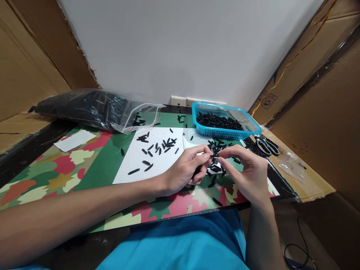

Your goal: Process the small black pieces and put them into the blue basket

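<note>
My left hand (185, 168) pinches one end of a small slim black piece (215, 155) between thumb and forefinger. Its other fingers curl inward, and something dark shows in the palm, too hidden to name. From the right, the thumb and forefinger of my right hand (249, 170) close on the piece's other end. Beneath and behind both hands lies a pile of similar black pieces (216, 168). More black pieces (165, 144) are scattered over a white sheet (129, 161) to the left.
A blue plastic basket (227, 134) full of black pieces stands at the back right. A zip bag (84, 108) of dark contents lies at the back left. Black-handled scissors (267, 145) and a small clear bag (292, 167) rest on the right. Cardboard walls (323, 105) flank the patterned table.
</note>
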Demonstrator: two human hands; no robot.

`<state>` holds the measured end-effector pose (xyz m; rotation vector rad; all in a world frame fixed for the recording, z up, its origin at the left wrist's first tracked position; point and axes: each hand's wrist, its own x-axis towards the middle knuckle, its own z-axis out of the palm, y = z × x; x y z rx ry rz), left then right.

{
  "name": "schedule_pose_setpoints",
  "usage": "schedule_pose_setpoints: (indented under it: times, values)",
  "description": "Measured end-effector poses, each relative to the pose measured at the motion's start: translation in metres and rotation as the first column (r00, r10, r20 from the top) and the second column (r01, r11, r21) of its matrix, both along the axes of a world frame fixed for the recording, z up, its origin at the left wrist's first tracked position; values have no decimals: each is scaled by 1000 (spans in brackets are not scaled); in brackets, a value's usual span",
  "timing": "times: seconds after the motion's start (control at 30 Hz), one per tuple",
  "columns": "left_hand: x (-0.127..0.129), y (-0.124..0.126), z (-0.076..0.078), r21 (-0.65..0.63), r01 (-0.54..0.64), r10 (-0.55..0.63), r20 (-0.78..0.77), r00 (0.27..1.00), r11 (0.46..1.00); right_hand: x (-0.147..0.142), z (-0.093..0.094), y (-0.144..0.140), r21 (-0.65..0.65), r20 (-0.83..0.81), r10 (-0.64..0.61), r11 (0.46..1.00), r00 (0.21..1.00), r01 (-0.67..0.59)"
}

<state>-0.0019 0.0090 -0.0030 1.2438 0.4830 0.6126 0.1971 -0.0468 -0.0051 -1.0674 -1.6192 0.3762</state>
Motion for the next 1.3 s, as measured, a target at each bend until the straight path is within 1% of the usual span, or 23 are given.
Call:
schedule_pose_setpoints:
  times: [0.23,0.47,0.6,0.67,0.8,1.03,1.3]
  values:
    - [0,0,-1,42,5,-4,-9,1000,999,0,3,-1,-33,71,28,999,997,-26]
    - [0,0,0,54,-3,4,-17,1000,999,1,3,-1,-44,42,34,998,999,-33]
    - [-1,-1,2,73,2,1,-40,999,997,-2,4,-2,-47,28,15,999,1000,-13]
    - [-1,-2,2,73,9,-6,-40,999,997,-3,3,-2,-66,0,18,998,1000,-18]
    - [-2,-1,1,80,22,-18,-41,999,997,-2,1,-2,-110,-111,18,993,994,-30]
    - [-1,0,-1,106,-2,4,-16,1000,994,0,-1,1,-169,-290,68,978,955,-121]
    - [-1,0,-2,103,-4,6,-17,1000,995,-1,0,0,-191,-331,85,969,940,-155]
